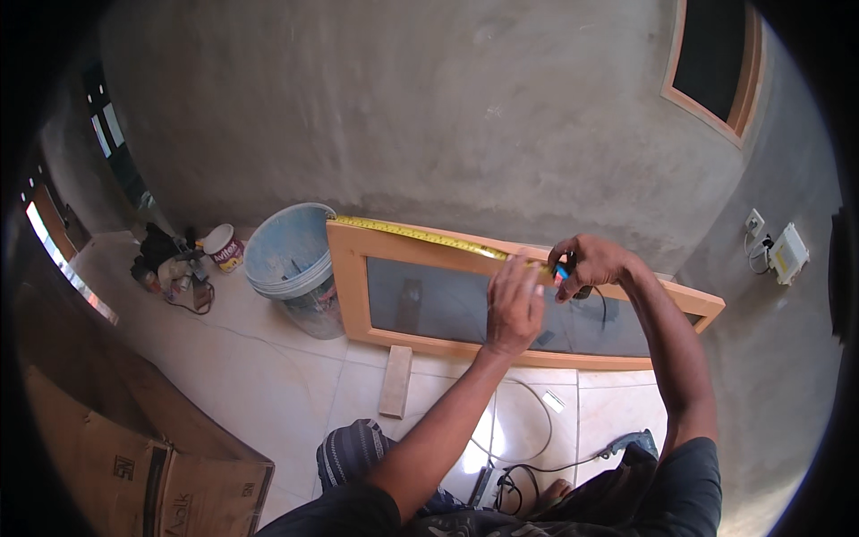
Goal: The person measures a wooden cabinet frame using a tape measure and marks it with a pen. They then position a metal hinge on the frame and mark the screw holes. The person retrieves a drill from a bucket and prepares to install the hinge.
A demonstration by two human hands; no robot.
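Observation:
A wooden window frame [351, 285] with a dark glass pane [443, 300] stands on its long edge in front of me. Along its top edge runs the yellow blade of a tape measure [412, 233], starting at the frame's left corner. My right hand [595, 261] grips the tape measure's case, whose blue part shows between the fingers. Beside it, my left hand [515, 307] is at the blade with its fingers stretched out, slightly blurred. Whether those fingertips touch the blade I cannot tell.
A blue-rimmed bucket [288, 255] stands against the frame's left end. A wooden block [395, 382] lies at its foot. Cables and a power tool [631, 442] lie near my legs. A cardboard box [210, 488] fills the lower left; a small tub [223, 247] stands by the wall.

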